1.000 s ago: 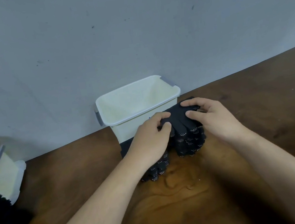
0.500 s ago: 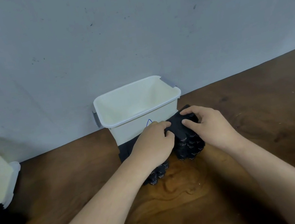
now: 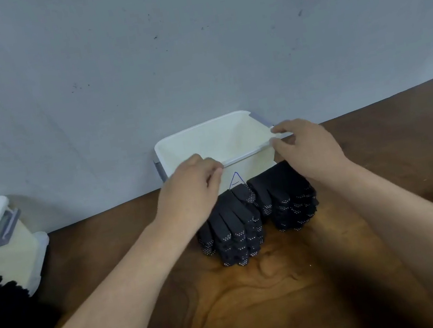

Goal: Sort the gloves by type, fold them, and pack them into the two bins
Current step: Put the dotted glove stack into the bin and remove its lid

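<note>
While two stacks of dotted black gloves (image 3: 237, 226) lie side by side on the wooden table (image 3: 289, 295) against the front wall of the white bin (image 3: 205, 140), the left hand (image 3: 191, 191) curls over its front rim and the right hand (image 3: 310, 148) seemingly pinches the rim's right corner.

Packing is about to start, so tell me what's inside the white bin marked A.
The white bin shows only bare inner walls. Its floor is hidden behind the front wall and the left hand and right hand gripping the rim.
</note>
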